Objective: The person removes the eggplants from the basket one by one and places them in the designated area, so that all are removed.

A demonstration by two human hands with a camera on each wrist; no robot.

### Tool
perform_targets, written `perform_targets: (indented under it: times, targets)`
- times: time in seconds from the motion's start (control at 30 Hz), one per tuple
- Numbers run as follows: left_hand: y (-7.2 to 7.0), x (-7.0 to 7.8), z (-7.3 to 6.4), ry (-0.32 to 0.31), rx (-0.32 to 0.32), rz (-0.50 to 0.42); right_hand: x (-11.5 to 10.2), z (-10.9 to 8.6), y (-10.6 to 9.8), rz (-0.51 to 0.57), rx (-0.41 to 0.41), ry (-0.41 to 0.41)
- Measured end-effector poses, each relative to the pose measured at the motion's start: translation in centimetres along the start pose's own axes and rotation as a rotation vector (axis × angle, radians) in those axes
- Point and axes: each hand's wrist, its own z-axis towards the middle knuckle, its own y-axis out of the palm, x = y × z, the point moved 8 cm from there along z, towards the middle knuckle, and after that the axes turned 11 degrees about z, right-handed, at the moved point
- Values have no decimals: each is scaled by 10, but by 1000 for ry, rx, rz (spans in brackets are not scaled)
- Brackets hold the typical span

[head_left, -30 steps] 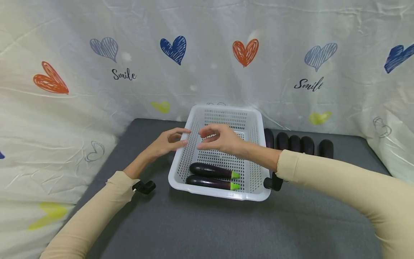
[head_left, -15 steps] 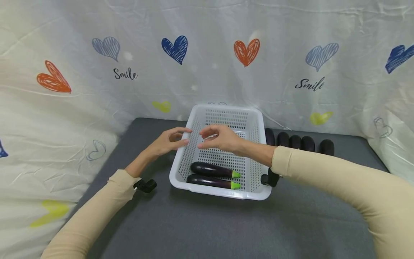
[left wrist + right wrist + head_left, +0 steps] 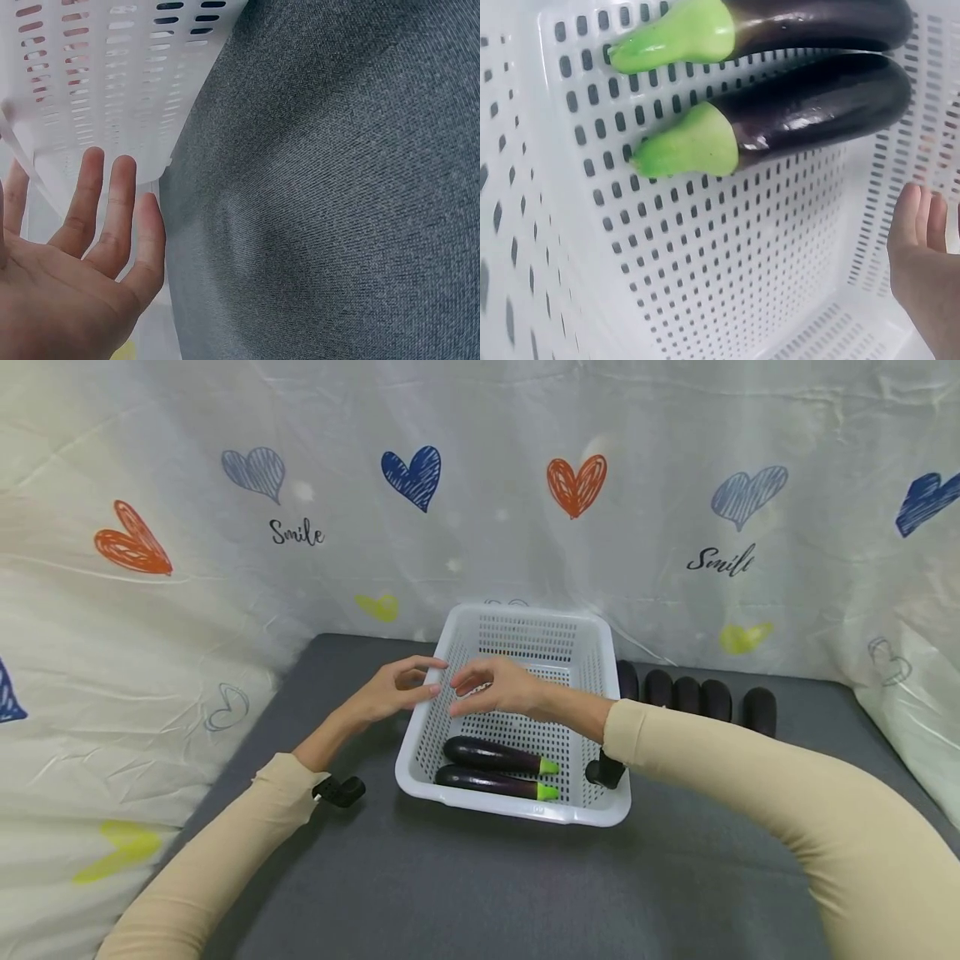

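Observation:
A white perforated plastic basket stands on the grey table. Two dark purple eggplants with green caps, the upper eggplant and the lower eggplant, lie side by side in its near end. My left hand is at the basket's left rim, fingers relaxed and spread apart; the left wrist view has several fingers beside the outer wall. Over the basket's inside, my right hand hovers with loosely bent fingers and nothing in its grasp. In the right wrist view that hand appears near a side wall, away from the eggplants.
Several more eggplants stand in a row behind the right forearm, right of the basket, partly hidden by the sleeve. The grey tabletop extends in front. A white curtain printed with hearts hangs behind and at the sides.
My right hand and forearm have shifted slightly left over the basket. The left hand keeps its place at the rim, and the eggplants have not moved.

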Motion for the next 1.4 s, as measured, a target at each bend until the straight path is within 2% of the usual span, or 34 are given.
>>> perform_targets:
  times: [0.27,0.43,0.7,0.8,0.97,1.13,1.4]
  targets:
    - [0,1,-1,12,0,4,16,5,11,3,-113,59]
    - [0,1,-1,18,1,-8,22,7,13,-19,-164,68]
    - [0,1,0,23,-1,-7,33,9,17,-76,-178,83]
    - [0,1,0,21,-1,-12,38,9,19,-68,-165,110]
    - [0,2,-1,17,2,-5,46,9,24,-119,-156,156]
    - [0,4,0,22,8,-3,49,9,31,-145,-202,151]
    - [0,3,0,20,1,-14,44,10,32,-176,-259,88]
